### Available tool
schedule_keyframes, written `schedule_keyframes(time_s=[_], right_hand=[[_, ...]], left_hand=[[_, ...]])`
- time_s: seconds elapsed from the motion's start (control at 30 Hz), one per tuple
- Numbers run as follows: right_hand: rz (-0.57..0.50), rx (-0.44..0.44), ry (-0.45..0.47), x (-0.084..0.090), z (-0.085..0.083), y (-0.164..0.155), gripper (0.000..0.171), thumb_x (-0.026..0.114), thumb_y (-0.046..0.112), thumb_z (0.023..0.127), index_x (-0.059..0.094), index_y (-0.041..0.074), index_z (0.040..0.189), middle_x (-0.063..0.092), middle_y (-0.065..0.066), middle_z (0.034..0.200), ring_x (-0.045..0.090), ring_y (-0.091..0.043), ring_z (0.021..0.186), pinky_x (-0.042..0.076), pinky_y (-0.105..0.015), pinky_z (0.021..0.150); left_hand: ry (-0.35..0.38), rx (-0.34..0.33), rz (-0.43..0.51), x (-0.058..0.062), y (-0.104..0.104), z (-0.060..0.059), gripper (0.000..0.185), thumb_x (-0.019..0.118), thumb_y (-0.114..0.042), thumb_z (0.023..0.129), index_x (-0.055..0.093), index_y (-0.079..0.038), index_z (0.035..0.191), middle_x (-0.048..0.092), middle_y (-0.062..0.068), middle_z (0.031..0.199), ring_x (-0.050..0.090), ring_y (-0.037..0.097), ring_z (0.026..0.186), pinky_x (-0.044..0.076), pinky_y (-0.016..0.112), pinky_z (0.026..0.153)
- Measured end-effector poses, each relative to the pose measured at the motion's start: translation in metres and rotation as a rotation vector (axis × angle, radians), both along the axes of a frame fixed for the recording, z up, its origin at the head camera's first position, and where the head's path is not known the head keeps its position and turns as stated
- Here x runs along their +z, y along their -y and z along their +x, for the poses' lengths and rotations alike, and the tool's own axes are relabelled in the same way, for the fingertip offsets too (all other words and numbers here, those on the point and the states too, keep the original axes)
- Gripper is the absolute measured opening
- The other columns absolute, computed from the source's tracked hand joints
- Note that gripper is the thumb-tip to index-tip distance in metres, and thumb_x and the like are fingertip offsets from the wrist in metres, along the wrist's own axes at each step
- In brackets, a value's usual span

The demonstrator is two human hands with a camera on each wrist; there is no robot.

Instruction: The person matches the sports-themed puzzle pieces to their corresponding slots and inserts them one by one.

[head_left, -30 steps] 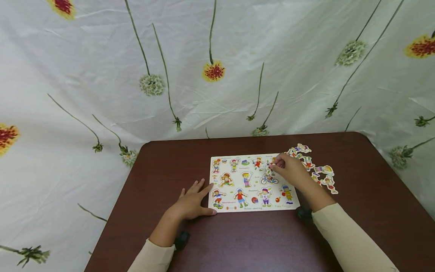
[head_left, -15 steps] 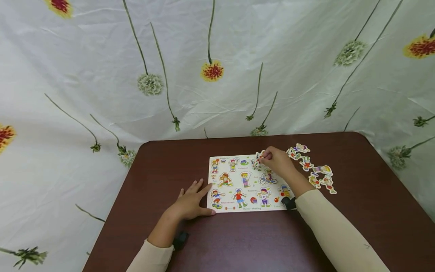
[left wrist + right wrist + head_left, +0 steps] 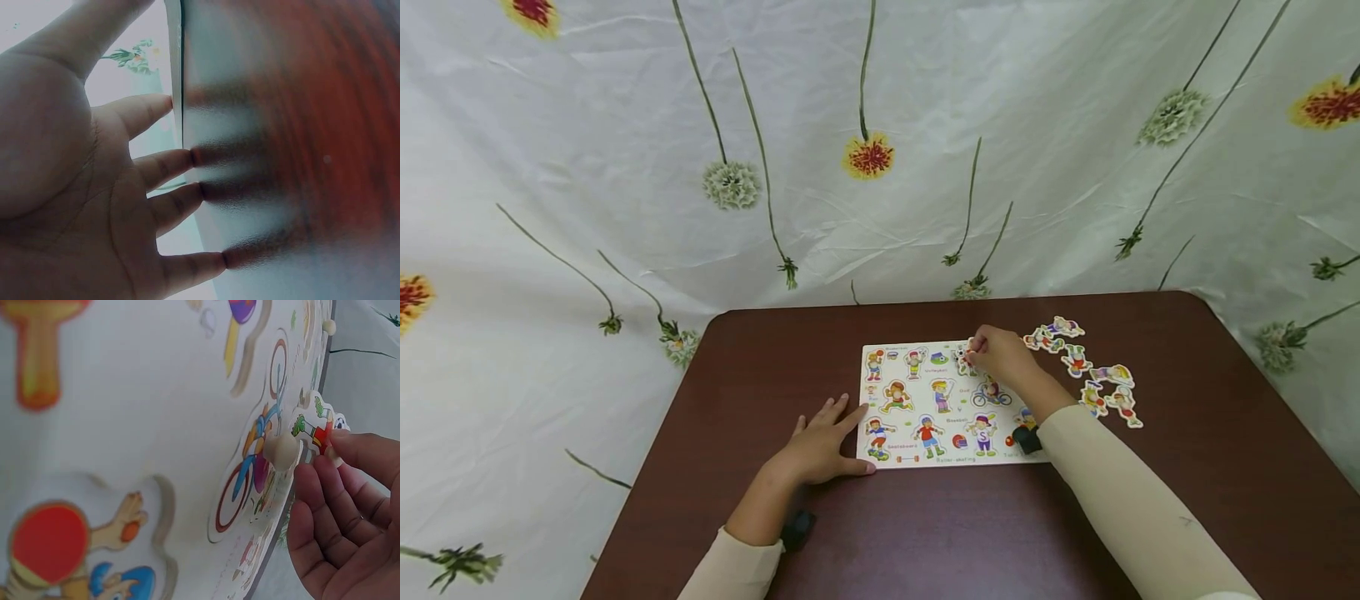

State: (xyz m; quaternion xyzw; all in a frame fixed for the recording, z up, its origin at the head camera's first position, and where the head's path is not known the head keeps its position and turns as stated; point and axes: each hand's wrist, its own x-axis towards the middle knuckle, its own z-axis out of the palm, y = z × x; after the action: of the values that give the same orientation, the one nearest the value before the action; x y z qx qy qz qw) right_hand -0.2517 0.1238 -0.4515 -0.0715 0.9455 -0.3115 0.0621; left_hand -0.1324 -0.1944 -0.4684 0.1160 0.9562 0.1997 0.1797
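Observation:
The white puzzle board (image 3: 922, 392), printed with children playing sports, lies flat on the table. My right hand (image 3: 1006, 357) is over its upper right part. In the right wrist view, thumb and fingers pinch a soccer-player puzzle piece (image 3: 315, 428), tilted against the board near its far edge; whether it sits in a recess I cannot tell. Close by is a cyclist piece (image 3: 250, 456) with a round knob (image 3: 282, 452). My left hand (image 3: 820, 446) lies with fingers spread at the board's left edge, thumb at the lower left corner. Its fingertips touch the tabletop in the left wrist view.
Several loose puzzle pieces (image 3: 1077, 360) lie on the dark brown table (image 3: 925, 533) right of the board. A white floral cloth (image 3: 820, 225) hangs behind the table. A black wrist camera (image 3: 1027, 439) on the right arm covers the board's lower right corner.
My right hand has carried the soccer-player piece leftward along the board's top, and its tilt has changed near the upper edge. My left hand stays in place.

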Motion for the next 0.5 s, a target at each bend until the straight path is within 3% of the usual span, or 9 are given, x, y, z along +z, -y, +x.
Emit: schedule_keyframes(time_s=[0.2, 0.5], right_hand=[[0.049, 0.035, 0.017, -0.002, -0.007, 0.005, 0.014, 0.068, 0.019, 0.097, 0.061, 0.008, 0.091, 0.063, -0.007, 0.080, 0.051, -0.018, 0.065, 0.040, -0.028, 0.057], [0.144, 0.059, 0.067, -0.003, -0.017, 0.009, 0.017, 0.069, 0.020, 0.096, 0.060, 0.008, 0.090, 0.061, -0.007, 0.084, 0.053, -0.019, 0.073, 0.041, -0.028, 0.062]], left_hand=[[0.001, 0.001, -0.003, 0.000, 0.000, 0.000, 0.093, 0.079, -0.054, 0.083, 0.033, -0.028, 0.160, 0.015, 0.012, 0.171, 0.010, 0.036, 0.159, 0.007, 0.073, 0.120], [0.001, 0.004, -0.006, 0.002, -0.001, 0.000, 0.093, 0.079, -0.054, 0.083, 0.033, -0.028, 0.160, 0.016, 0.013, 0.171, 0.011, 0.037, 0.159, 0.007, 0.073, 0.120]])
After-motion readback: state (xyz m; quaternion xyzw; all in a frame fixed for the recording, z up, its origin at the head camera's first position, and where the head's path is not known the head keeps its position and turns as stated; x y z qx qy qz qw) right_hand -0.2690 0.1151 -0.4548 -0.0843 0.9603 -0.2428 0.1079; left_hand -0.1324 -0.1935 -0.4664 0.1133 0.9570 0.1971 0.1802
